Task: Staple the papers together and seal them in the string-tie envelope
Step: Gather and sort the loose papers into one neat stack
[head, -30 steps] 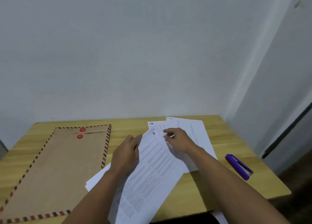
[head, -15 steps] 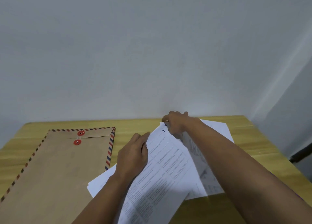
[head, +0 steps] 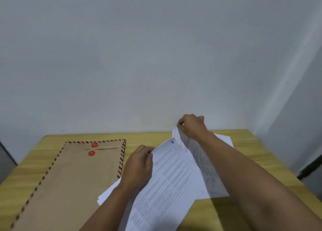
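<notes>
Several white printed papers [head: 167,182] lie fanned out on the wooden table [head: 257,161]; the top sheet bears a handwritten "1". My left hand [head: 139,168] grips the left edge of that top sheet. My right hand [head: 191,126] pinches the far corner of a sheet beneath it and lifts it off the table, so the paper curls upward. A brown string-tie envelope [head: 69,178] with a red-and-blue striped border and two red buttons lies flat to the left, its flap closed. The stapler is out of view.
A pale wall [head: 156,56] rises right behind the table. The table's right edge borders a dark gap [head: 310,166] beside another wall. My right forearm crosses the lower right of the table.
The view has swung left, taking the purple stapler out of frame. My right hand moved from the top sheet to the far corner of the stack and lifted a sheet there.
</notes>
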Available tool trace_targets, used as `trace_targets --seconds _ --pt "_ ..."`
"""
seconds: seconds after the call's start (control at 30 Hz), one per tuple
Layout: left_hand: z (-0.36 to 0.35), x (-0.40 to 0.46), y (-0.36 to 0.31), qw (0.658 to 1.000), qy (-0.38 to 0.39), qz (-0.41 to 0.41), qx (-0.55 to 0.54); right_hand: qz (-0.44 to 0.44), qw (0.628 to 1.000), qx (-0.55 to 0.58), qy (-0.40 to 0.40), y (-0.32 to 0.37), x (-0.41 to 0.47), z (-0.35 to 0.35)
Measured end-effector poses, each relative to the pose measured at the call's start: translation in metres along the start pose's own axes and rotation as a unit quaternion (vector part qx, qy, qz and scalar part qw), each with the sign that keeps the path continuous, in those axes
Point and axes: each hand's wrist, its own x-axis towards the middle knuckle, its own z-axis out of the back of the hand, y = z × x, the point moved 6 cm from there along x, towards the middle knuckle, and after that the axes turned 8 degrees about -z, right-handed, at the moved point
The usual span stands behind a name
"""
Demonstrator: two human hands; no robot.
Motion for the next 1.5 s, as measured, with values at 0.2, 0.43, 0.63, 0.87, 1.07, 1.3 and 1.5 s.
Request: trace_targets --seconds 0.2,0.43,0.63,0.87,1.07,1.3,1.5 --pt "0.041 0.005 -0.055 0.999 -0.035 -0.013 -0.03 0.002 0.996 0.057 -0.064 0.003 -0.025 0.1" --pt "0.084 0.006 -0.123 0.996 -0.07 -0.043 -0.029 0.021 0.982 0.169 -0.083 0.015 -0.068 0.192" --pt "0.111 0.004 -0.169 0.993 -0.099 -0.063 -0.009 0.066 0.914 0.401 0.022 0.025 -0.113 0.228" --pt "0.116 -0.005 -0.204 0.992 -0.096 -0.084 0.012 0.027 0.854 0.505 0.119 0.027 -0.158 0.219" --pt "0.112 -0.01 -0.217 0.993 -0.086 -0.082 0.023 0.017 0.815 0.56 0.149 0.028 -0.18 0.221" --pt "0.105 -0.003 -0.211 0.994 -0.093 -0.055 0.021 0.009 0.821 0.554 0.137 0.018 -0.184 0.209" --pt "0.09 0.001 -0.192 0.997 -0.074 -0.016 -0.007 0.02 0.84 0.535 0.09 -0.002 -0.18 0.18"
